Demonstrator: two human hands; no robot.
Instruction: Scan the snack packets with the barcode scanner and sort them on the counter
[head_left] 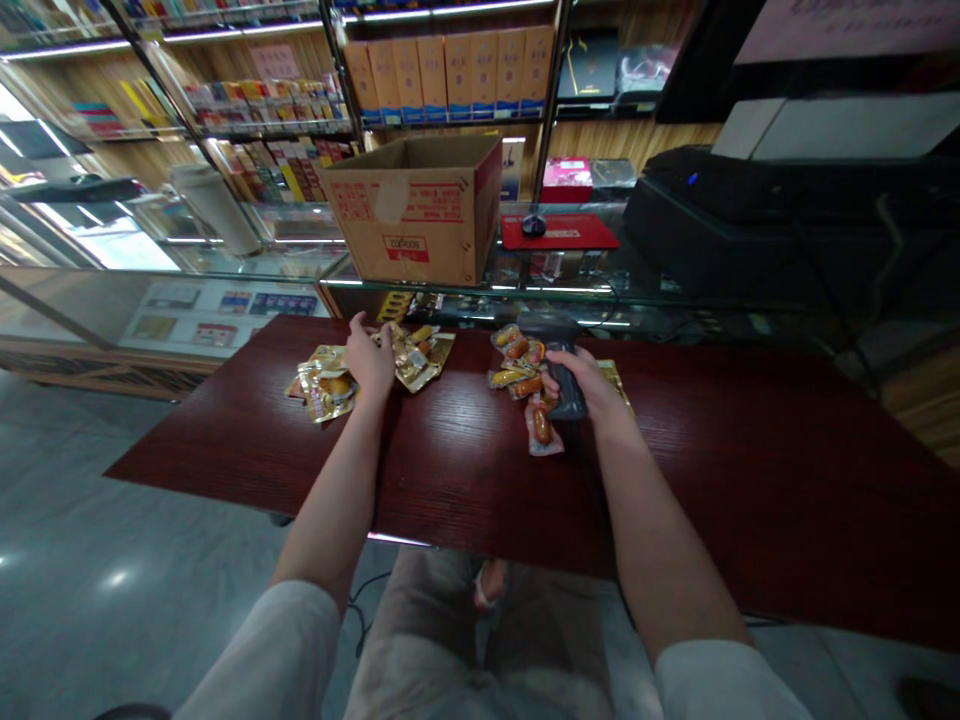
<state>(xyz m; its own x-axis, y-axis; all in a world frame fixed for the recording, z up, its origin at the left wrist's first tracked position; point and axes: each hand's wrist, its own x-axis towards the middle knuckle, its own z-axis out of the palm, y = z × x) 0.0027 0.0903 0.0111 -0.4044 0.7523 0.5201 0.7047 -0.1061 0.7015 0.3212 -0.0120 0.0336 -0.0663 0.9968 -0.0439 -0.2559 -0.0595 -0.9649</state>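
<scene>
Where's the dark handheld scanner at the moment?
In the head view, right of centre, the scanner is in the person's right hand, beside the small clear packets on the table.

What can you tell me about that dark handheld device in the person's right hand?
The dark handheld device looks like a scanner: a wide head on a thick handle, smooth and plastic-looking. The right hand closes its grip round the handle. The head points roughly forward, over the reddish-brown table, with small wrapped snacks to its left; whether it touches either is unclear. No markings are legible.
</scene>
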